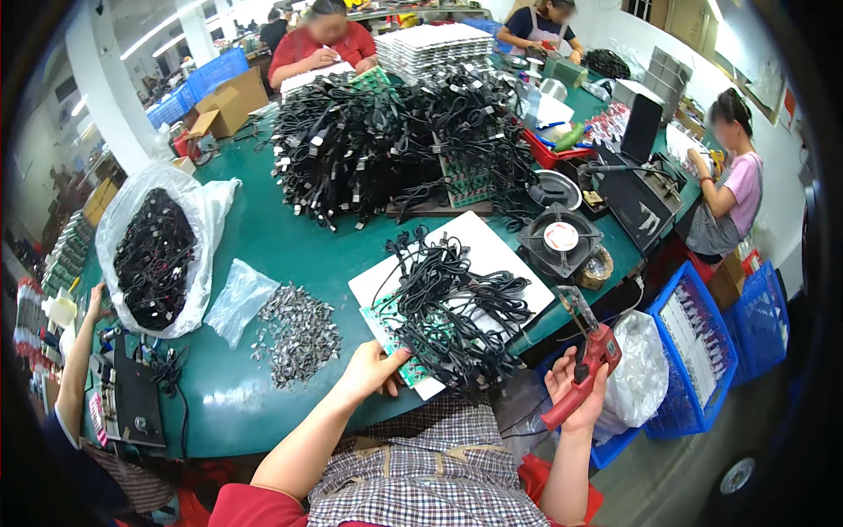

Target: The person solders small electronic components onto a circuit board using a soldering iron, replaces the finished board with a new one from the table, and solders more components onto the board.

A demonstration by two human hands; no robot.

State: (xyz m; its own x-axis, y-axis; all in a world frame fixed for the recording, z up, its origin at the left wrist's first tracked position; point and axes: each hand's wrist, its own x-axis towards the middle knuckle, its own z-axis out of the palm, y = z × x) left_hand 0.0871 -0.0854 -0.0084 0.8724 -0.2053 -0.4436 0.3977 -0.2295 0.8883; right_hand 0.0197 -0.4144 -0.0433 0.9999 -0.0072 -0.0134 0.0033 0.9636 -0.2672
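In my right hand (572, 386) is a red soldering gun (587, 378), its fingers wrapped round the handle and its metal front end pointing up and away from me. My left hand (373, 369) grips the near left edge of a green circuit board panel (384, 314), with the thumb on top and the fingers partly hidden. The panel lies on a white board (479, 237) at the table's front edge. A bundle of black cables (452, 290) covers most of the panel, their ends spreading over the white board. The gun is to the right of the cables, apart from them.
Small metal parts (299, 334) lie in a pile left of my hand, beside a bag of cables (156, 255). A tall cable heap (351, 140) stands behind. A fan (560, 237) sits at the right, blue crates (694, 351) below it. Other people work around the table.
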